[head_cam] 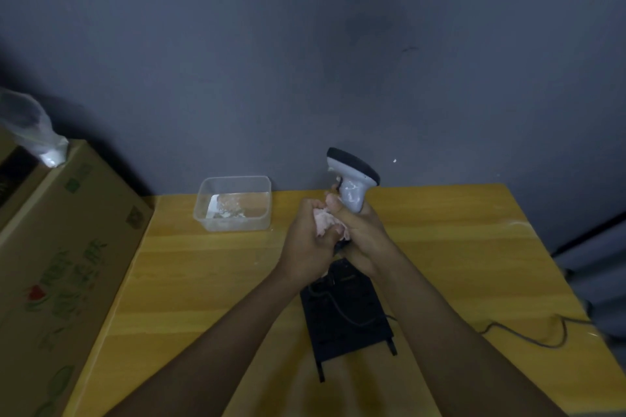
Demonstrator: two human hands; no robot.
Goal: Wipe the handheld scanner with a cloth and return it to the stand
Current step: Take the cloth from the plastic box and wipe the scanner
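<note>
My right hand (364, 234) grips the handle of the handheld scanner (352, 184), a pale grey body with a black head, held upright above the table with its head pointing left and away. My left hand (308, 240) is closed around a crumpled pale pink cloth (325, 222) and presses it against the lower handle, right beside my right thumb. The black stand (345, 318) lies flat on the yellow wooden table (210, 281) just below my hands, with a black cable looping across it. The bottom of the scanner handle is hidden by my fingers.
A clear plastic tub (233, 203) with something white and pale inside stands at the table's back edge, left of my hands. A large cardboard box (67, 247) borders the table's left side, with a plastic bag (34, 132) on top. The cable (528, 335) runs off to the right.
</note>
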